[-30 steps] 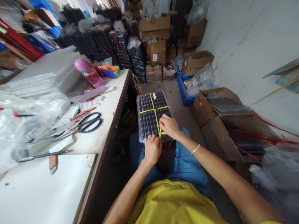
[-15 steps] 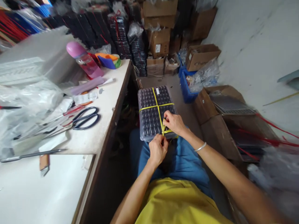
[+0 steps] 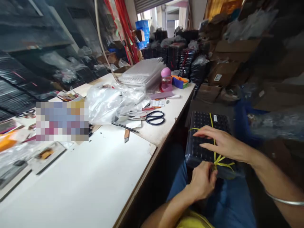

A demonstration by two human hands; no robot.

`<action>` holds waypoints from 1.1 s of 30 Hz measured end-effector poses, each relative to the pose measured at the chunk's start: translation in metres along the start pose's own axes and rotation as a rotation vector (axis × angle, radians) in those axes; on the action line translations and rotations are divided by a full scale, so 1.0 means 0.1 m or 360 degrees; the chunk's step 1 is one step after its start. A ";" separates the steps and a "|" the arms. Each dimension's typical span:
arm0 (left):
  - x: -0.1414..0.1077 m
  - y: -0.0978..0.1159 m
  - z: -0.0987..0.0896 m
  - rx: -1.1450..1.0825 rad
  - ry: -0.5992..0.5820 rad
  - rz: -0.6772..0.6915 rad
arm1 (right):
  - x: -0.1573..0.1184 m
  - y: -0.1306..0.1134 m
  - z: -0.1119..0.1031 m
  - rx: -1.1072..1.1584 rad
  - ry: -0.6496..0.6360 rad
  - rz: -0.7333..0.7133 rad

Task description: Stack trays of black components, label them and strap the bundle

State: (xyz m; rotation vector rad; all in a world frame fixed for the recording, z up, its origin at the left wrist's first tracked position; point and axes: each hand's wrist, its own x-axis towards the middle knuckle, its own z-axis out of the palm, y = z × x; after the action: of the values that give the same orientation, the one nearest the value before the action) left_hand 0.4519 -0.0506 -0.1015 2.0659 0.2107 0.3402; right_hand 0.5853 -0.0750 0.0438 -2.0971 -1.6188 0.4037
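Observation:
A bundle of black trays in clear plastic (image 3: 198, 148) rests on my lap, with a small white label on top. Yellow strap (image 3: 211, 119) crosses it and is gathered in a knot at the near edge, where several loose ends fan out. My left hand (image 3: 203, 180) is closed at that knot, its fingertips pinching the strap. Over the top of the bundle, my right hand (image 3: 222, 144) is open with fingers apart and nothing in it. It hides part of the strap and trays; whether it touches them I cannot tell.
To the left is a white worktable (image 3: 95, 186). On it lie black-handled scissors (image 3: 155, 117), a utility knife (image 3: 126, 135), clear plastic bags (image 3: 114, 101), a pink bottle (image 3: 166, 80) and tape rolls (image 3: 180, 82). Cardboard boxes (image 3: 223, 71) and tray stacks stand behind.
The view has swung left, bringing more of the table into sight. My right hand has let go of the strap and its fingers have spread. My left hand stays at the knot.

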 end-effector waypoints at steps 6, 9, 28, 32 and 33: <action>-0.26 0.03 -0.19 -0.0046 -0.0154 -0.0001 | 1.49 -0.79 0.56 -0.0511 0.0023 -0.0305; -0.35 -0.05 -0.21 -0.0076 -0.0201 -0.0019 | 1.93 -0.85 0.68 -0.0545 -0.0065 -0.0250; 0.06 -0.40 0.97 -0.0657 -0.0463 -0.0209 | -2.58 -0.11 0.79 0.0885 0.0408 0.1232; 0.05 -0.37 0.97 -0.0725 -0.0504 -0.0207 | -2.90 -0.11 1.08 0.0465 0.0326 0.1545; 0.03 -0.34 0.93 -0.0738 -0.0511 -0.0196 | -2.92 -0.10 1.09 0.0419 0.0286 0.1561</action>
State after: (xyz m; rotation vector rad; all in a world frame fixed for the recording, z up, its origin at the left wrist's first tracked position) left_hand 0.4842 -0.1090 -0.1745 1.6106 0.0546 -0.0235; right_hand 0.4455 -0.3353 -0.0573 -2.4771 -0.3123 0.6539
